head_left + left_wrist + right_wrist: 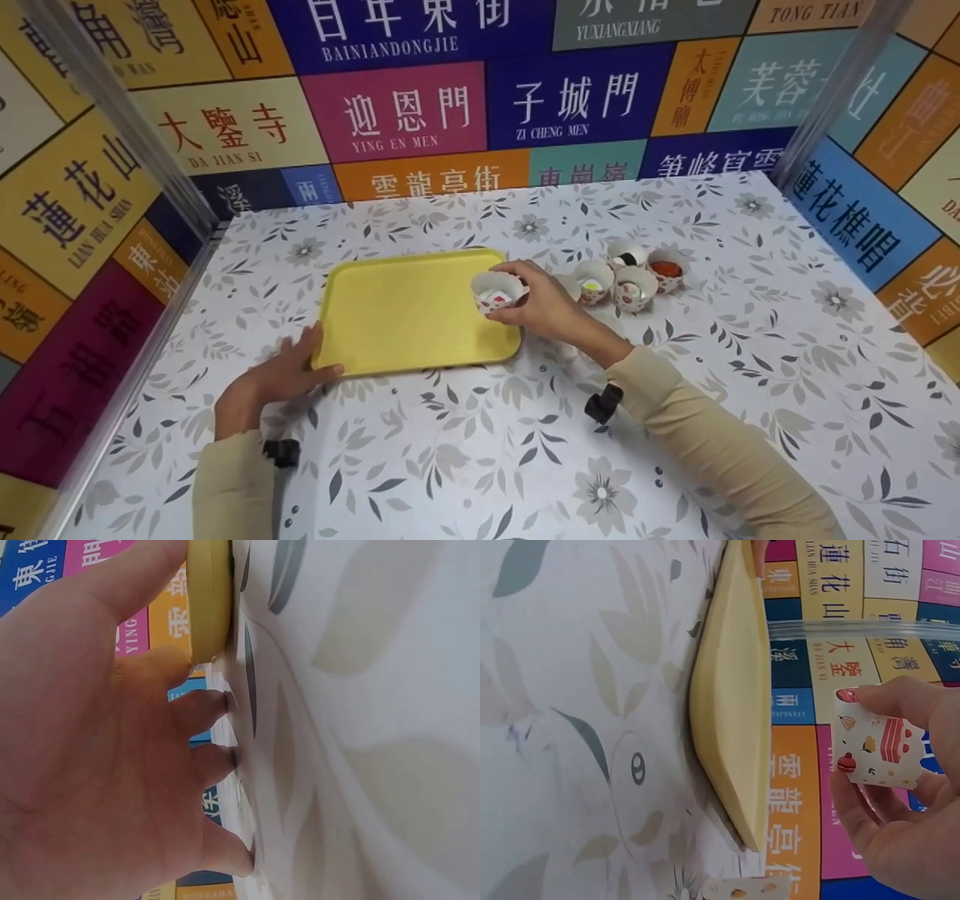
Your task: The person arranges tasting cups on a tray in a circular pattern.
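My right hand [544,300] grips a small paper baking cup [881,739] printed with cakes and macarons, thumb on one side and fingers on the other. Something white with a red spot lies inside the cup. It is held above the right part of a yellow rectangular tray [405,315]. At the tray's near left corner, my left hand [289,367] touches the edges with thumb and index finger. In the left wrist view, the palm faces the camera and the other fingers [214,765] are spread, their tips at the tabletop.
Several more paper cups stand close together right of the tray, among them one with orange-red contents [666,270] and one with yellow [592,287]. My right forearm partly covers others. A floral cloth [465,450] covers the table, and printed panels [405,112] wall it in.
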Demonstrator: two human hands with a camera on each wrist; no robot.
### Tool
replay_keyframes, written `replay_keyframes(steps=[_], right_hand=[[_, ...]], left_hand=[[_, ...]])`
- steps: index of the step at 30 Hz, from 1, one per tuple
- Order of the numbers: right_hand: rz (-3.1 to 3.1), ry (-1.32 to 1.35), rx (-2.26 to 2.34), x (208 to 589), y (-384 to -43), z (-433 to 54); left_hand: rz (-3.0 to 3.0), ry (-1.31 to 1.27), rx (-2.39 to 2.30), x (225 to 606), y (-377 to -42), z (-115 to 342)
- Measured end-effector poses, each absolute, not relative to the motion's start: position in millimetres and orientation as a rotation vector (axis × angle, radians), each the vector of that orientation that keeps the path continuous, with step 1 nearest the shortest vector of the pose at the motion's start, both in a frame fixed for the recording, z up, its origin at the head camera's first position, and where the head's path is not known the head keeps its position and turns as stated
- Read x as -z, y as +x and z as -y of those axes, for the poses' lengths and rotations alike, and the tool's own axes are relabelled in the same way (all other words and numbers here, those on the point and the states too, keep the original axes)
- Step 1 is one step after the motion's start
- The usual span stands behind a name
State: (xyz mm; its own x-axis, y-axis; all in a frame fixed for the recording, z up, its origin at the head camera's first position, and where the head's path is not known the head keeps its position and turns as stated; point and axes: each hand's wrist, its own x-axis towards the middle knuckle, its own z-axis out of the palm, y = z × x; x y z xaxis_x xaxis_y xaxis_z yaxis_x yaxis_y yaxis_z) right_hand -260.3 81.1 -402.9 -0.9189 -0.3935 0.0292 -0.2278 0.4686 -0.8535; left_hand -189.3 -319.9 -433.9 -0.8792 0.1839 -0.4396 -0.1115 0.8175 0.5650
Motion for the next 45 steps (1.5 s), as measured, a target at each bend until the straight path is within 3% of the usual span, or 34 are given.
replay_keyframes(steps=[19, 45], right_hand=[[-2.621, -0.624, 1.266, 408.6, -280.3, -17.8], [-2.566, -0.386, 1.337, 427.6, -321.9, 20.5]], left_hand=[[-2.501, 0.038, -0.839, 429.5, -188.8, 321.0], [-2.475, 0.049, -0.899, 430.2, -189.4, 321.7]])
